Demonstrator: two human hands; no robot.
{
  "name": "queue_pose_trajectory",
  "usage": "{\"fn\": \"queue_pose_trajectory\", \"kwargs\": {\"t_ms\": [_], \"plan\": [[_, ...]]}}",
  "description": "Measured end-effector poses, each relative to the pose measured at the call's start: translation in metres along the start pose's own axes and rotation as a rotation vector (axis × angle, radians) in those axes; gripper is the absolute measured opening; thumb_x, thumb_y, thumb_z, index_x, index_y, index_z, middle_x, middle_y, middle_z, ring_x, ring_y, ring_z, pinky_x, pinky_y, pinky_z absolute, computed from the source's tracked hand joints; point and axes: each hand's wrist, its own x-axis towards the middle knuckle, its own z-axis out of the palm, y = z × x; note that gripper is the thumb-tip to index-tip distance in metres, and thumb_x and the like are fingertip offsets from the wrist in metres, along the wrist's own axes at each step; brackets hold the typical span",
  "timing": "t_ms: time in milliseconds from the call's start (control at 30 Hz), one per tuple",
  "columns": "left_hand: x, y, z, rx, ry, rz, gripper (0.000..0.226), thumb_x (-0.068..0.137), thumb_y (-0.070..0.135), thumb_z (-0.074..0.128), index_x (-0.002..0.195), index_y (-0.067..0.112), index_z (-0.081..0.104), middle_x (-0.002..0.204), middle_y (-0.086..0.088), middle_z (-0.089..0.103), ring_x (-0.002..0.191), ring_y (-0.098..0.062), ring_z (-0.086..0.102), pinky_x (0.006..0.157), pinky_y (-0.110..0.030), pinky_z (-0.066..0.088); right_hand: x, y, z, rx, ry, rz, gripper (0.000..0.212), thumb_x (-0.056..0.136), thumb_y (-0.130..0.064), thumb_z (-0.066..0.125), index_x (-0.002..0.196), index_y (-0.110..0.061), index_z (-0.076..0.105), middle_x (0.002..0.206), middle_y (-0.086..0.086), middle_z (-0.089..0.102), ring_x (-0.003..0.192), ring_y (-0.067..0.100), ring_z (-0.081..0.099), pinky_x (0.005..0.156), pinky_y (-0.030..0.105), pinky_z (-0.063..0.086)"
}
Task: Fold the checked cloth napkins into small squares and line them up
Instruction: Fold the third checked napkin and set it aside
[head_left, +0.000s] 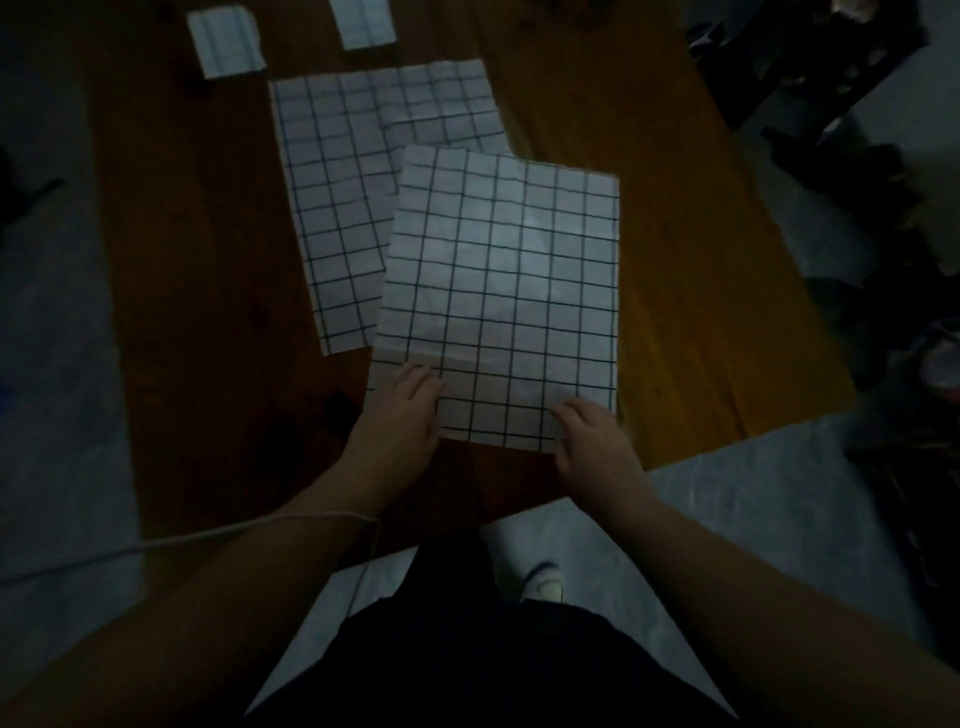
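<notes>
A white napkin with a black check (501, 291) lies spread flat on the wooden table (208, 260), close to the near edge. My left hand (400, 415) lies on its near left corner and my right hand (592, 434) on its near right corner; whether the fingers pinch the cloth is unclear in the dim light. A second checked napkin (337, 197) lies flat behind it, partly covered, and a third (447, 122) shows beneath. Two small folded napkins (226, 39) (363, 21) sit at the table's far edge.
A white cable (156, 545) runs over the table's near left corner and my left forearm. Dark clutter (857, 182) stands on the floor to the right of the table. My shoe (543, 582) shows on the pale floor below.
</notes>
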Motion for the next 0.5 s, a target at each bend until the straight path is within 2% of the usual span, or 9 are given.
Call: {"fn": "queue_pose_trajectory", "kwargs": {"t_ms": [100,200,267,433,500], "plan": [[-0.011,-0.008,0.017,0.027,-0.033,-0.038,0.057,0.097,0.028,0.056,0.15,0.014,0.041,0.16,-0.011,0.034,0.149,-0.031,0.021,0.121,-0.05,0.026,0.0,0.007,0.012,-0.059,-0.021,-0.076,0.055,0.096,-0.024,0.054,0.148,-0.009,0.043,0.152,0.01,0.04,0.141,0.026,0.035,0.121,0.038,0.024],[-0.027,-0.003,0.031,0.048,-0.029,-0.064,0.061,0.1,0.038,0.053,0.154,0.016,0.035,0.164,-0.009,0.027,0.151,-0.03,0.018,0.122,-0.045,0.018,-0.011,0.02,0.018,-0.084,-0.048,-0.124,0.061,0.101,-0.033,0.048,0.156,-0.015,0.027,0.163,0.007,0.023,0.15,0.026,0.02,0.121,0.036,0.01],[-0.04,0.003,0.039,0.067,-0.046,-0.091,0.066,0.099,0.043,0.053,0.156,0.018,0.031,0.165,-0.007,0.023,0.152,-0.028,0.016,0.122,-0.043,0.017,-0.017,0.032,0.021,-0.113,-0.074,-0.175,0.063,0.101,-0.039,0.045,0.157,-0.019,0.024,0.165,0.006,0.018,0.152,0.024,0.014,0.121,0.034,0.003],[-0.087,0.024,0.068,0.088,-0.008,-0.118,0.078,0.09,0.05,0.066,0.154,0.018,0.035,0.163,-0.011,0.028,0.151,-0.031,0.022,0.12,-0.048,0.027,-0.032,0.072,0.03,-0.194,-0.118,-0.349,0.07,0.097,-0.048,0.052,0.156,-0.022,0.027,0.165,0.003,0.02,0.151,0.024,0.016,0.122,0.038,0.011],[-0.105,0.036,0.084,0.12,0.005,-0.14,0.084,0.084,0.047,0.073,0.153,0.017,0.036,0.162,-0.012,0.031,0.149,-0.033,0.026,0.118,-0.049,0.029,-0.039,0.088,0.033,-0.254,-0.123,-0.422,0.075,0.092,-0.043,0.061,0.156,-0.022,0.028,0.165,0.004,0.02,0.15,0.025,0.017,0.121,0.04,0.014]]}}
